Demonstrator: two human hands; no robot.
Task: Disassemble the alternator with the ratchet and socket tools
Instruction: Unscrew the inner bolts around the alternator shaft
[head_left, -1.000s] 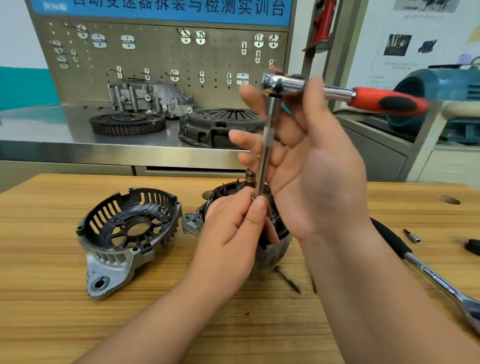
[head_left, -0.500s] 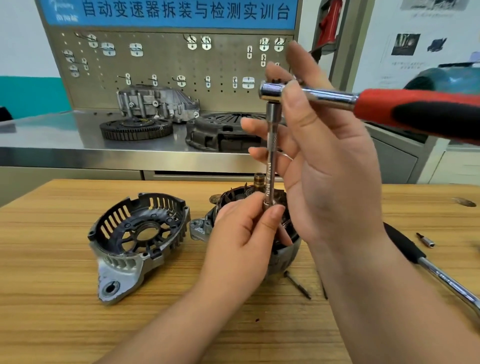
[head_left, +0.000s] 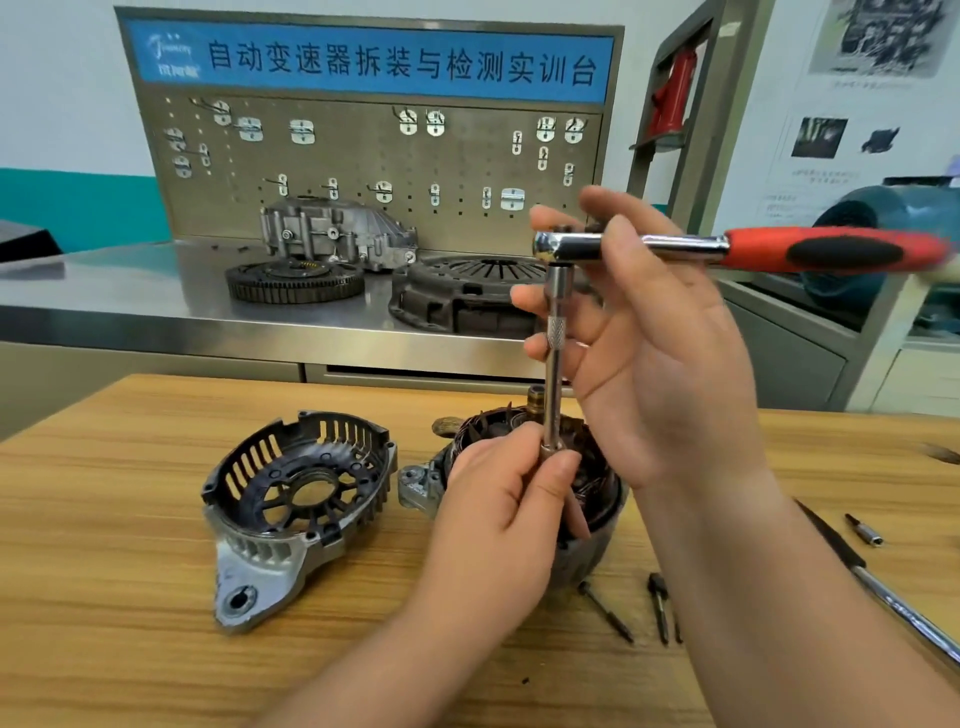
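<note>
Alternator body, on wooden table: rotor fan and windings seated inside. Detached end cover lies just left of it. Left hand pinches the lower end of the extension bar above the body. Right hand grasps the ratchet head. Both grips unchanged from earlier frame.

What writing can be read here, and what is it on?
"自动变速器拆装与检测实训台": white characters on the blue banner atop the grey metal pegboard.
The white logo at the banner's left end: too blurred to read.
The paper posters on the right wall: too small and blurred.
The red-handled chrome ratchet and its steel extension bar: no legible marking.
</note>
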